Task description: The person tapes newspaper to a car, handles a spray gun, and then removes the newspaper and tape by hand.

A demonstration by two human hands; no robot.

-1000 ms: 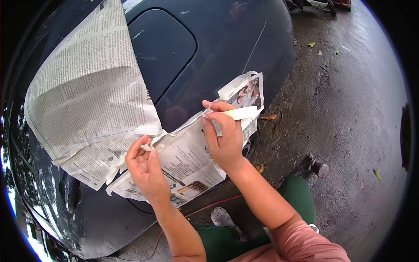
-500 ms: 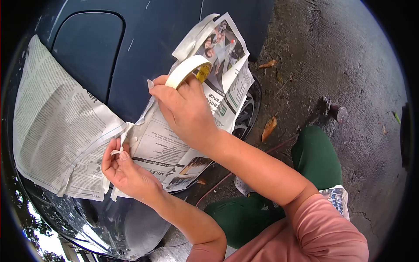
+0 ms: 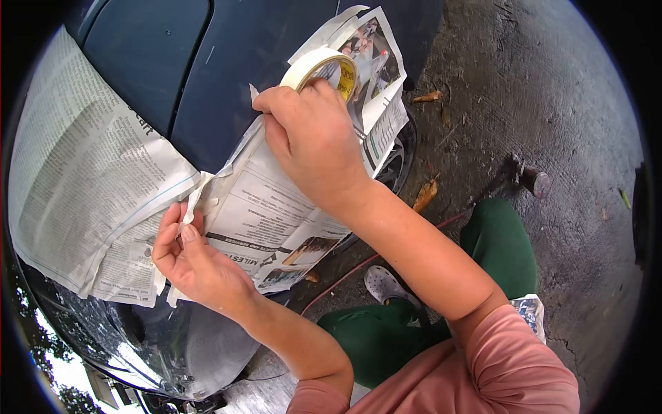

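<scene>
My right hand [image 3: 314, 145] is closed on a roll of masking tape [image 3: 314, 63], the ring standing above the knuckles. Its thumb and forefinger pinch near a loose bit of tape at the newspaper's upper edge. Lower left, my left hand [image 3: 203, 265] pinches a crumpled strip of tape [image 3: 190, 210] between thumb and fingers. That strip lies where two newspaper coverings meet: a left sheet [image 3: 89, 165] and a right sheet [image 3: 255, 200]. Both are spread over the dark blue car body [image 3: 255, 55].
A fuel-door-shaped panel [image 3: 148, 55] is on the car. Part of a wheel [image 3: 400, 155] shows behind the paper. Dry leaves [image 3: 426, 193] and a small dark cylindrical object [image 3: 534, 181] lie on the wet concrete. A thin red hose or cord [image 3: 338, 293] runs past my shoe [image 3: 387, 284].
My right hand has moved slightly up and right with the tape roll, whose ring now faces the camera more. My left hand keeps its pinch. The view has shifted a little.
</scene>
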